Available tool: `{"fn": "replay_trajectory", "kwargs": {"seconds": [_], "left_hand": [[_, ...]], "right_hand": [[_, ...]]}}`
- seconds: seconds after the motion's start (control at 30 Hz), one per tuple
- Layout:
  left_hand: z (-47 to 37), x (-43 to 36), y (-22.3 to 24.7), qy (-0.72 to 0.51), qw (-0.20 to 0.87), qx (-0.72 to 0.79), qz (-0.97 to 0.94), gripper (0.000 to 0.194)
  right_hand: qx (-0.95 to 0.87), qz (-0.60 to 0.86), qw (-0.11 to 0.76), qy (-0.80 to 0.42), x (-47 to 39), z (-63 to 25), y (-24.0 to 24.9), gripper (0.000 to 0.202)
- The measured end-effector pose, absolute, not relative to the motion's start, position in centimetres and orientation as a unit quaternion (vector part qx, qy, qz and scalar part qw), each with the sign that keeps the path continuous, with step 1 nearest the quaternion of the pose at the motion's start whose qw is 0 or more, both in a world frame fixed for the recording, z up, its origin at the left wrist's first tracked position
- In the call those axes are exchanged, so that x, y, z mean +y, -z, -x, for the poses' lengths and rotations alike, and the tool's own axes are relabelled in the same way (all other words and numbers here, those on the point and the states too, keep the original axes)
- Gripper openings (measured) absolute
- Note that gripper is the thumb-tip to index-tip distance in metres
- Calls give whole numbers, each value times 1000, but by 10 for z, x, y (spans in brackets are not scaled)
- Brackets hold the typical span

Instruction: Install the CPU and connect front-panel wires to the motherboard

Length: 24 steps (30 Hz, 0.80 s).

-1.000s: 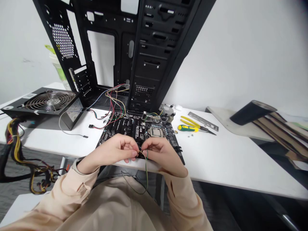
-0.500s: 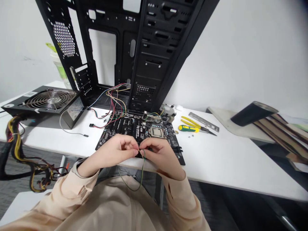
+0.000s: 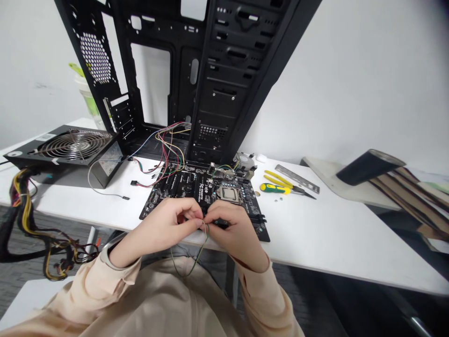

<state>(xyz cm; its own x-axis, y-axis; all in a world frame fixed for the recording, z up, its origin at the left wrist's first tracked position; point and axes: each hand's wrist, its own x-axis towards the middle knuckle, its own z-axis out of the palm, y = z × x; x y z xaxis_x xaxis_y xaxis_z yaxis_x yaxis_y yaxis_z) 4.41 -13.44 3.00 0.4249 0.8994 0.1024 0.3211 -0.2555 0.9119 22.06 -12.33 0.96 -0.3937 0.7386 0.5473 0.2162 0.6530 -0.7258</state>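
Note:
Over the front edge of a black motherboard (image 3: 164, 196), my left hand (image 3: 175, 220) and my right hand (image 3: 229, 227) meet fingertip to fingertip. Both are closed in a pinch on a thin green and yellow cable (image 3: 196, 262), which hangs in a loop below them toward my lap. Its ends are hidden between the fingers. A square processor (image 3: 229, 194) sits in its socket just beyond my right hand. Thin coloured wires (image 3: 164, 145) run from the computer case (image 3: 217, 93) down to the board's far edge.
A power supply (image 3: 66, 150) with a round fan grille stands at left, its cable bundle (image 3: 26, 220) drooping off the table. Right of the board lie yellow-handled pliers (image 3: 280, 180), a green and yellow screwdriver (image 3: 274, 188), a metal strip (image 3: 298, 178) and small screws. Behind at left stands a cup (image 3: 87, 96).
The cable loop has swung a little left and its bottom sits slightly higher. My fingertips have shifted slightly, still pinched together on the cable.

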Motion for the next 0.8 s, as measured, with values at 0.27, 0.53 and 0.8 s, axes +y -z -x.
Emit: {"fn": "replay_trajectory", "kwargs": {"seconds": [0.27,0.53,0.8], "left_hand": [[-43,-133,-27,-339,476,421,-694,12],[-43,-133,-26,-367,516,446,-633,15],[-34,-134,-22,-249,667,386,-586,17]], "right_hand": [[-788,358,442,-235,-131,-226,-14,10],[-725,369,408,-414,-145,-234,-9,20],[-753,406,427,-294,-144,-233,-18,19]]}}
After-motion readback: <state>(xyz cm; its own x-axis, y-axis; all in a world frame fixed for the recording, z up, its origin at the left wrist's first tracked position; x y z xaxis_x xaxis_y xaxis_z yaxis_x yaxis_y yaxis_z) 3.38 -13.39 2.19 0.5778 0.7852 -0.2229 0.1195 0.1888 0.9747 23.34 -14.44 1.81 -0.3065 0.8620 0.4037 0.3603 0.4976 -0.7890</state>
